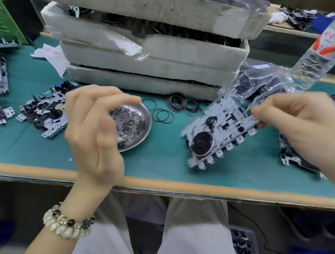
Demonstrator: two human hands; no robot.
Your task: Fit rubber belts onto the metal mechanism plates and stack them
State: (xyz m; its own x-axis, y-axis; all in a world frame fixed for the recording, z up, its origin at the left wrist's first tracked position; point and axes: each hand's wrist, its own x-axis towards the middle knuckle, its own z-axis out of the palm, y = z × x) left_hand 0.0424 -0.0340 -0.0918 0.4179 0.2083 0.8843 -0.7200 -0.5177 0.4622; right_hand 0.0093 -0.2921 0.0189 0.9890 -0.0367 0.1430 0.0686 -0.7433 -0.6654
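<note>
The right hand [298,123] pinches a tilted silver metal mechanism plate [219,132] (black pulley up) right of the round steel dish [135,128]. The left hand [95,124] curls over that dish; whether it holds anything, I cannot tell.

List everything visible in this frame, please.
mat: one, green, tabletop
mechanism plate: one, silver-black, raised and tilted above the mat
mechanism plate stacks: several, silver-black, left and right on the mat
metal dish: one, silver, centre, holding small dark washers
rubber belts: many, black, loose right of the dish
foam trays: several, white, stacked at back
water bottle: one, clear, red label, top right
plastic bag: one, clear, behind the raised plate
left hand: fingers curled, before the dish; bracelet on wrist
right hand: grip on the raised plate's edge
</note>
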